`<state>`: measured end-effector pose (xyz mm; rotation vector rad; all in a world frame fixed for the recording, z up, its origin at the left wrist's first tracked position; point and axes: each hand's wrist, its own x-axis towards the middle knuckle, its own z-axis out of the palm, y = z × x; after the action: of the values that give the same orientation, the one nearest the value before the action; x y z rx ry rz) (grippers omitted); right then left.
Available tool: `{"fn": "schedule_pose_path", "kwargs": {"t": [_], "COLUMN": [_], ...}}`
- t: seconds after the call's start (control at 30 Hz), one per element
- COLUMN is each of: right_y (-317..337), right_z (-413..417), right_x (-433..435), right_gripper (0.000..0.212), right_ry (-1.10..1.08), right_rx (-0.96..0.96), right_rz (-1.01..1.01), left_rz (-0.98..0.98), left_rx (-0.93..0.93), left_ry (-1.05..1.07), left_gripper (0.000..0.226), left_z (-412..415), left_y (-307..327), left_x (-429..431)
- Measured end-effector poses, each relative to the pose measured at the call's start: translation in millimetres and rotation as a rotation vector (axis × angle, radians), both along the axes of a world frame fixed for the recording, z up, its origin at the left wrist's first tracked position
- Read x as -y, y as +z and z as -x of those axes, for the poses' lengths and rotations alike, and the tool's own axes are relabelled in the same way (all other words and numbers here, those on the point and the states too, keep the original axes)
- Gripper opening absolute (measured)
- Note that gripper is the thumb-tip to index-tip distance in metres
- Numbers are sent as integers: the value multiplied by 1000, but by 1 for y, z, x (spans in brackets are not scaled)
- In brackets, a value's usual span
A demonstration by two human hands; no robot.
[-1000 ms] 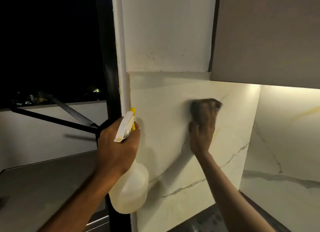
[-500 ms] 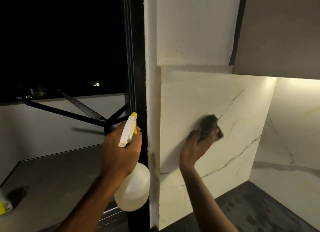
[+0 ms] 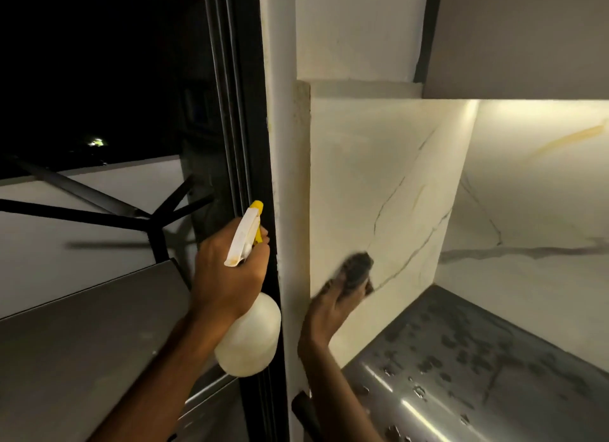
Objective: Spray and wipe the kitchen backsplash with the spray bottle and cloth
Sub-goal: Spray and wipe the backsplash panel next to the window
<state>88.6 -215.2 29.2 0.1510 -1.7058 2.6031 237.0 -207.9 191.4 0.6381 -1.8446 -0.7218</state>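
Observation:
The white marble backsplash point(image 3: 379, 184) with dark veins fills the middle and turns a corner at the right. My right hand point(image 3: 333, 306) presses a dark cloth point(image 3: 357, 270) flat against its lower left part, just above the counter; the cloth is blurred. My left hand point(image 3: 227, 277) grips the neck of a white spray bottle point(image 3: 250, 339) with a yellow nozzle tip, held upright left of the wall edge, in front of the black window frame.
A wet steel counter point(image 3: 478, 369) lies below the backsplash. A grey upper cabinet point(image 3: 520, 36) hangs above at the right. The black window frame point(image 3: 244, 128) stands left of the wall, with a grey ledge point(image 3: 82, 326) and dark bars outside.
My right hand has slid the cloth down the backsplash from near its top towards the counter. The view has shifted left and down; the bottle hand keeps its hold.

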Motion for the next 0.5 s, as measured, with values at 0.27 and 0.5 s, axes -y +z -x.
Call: {"fn": "schedule_pose_path", "kwargs": {"t": [0.27,0.5], "right_y": [55,-62], "right_z": [-7,-16], "right_x": [-4,-8], "right_gripper": [52,66], "right_ry": [96,126], "right_rx": [100,35], "right_rz": [121,-136], "left_rz": [-87,-74], "left_rx": [39,44], "left_ry": [-87,-111], "left_gripper": [30,24], "left_z": [-15,-17], "left_y": [-23,-38], "left_x": [24,33]}}
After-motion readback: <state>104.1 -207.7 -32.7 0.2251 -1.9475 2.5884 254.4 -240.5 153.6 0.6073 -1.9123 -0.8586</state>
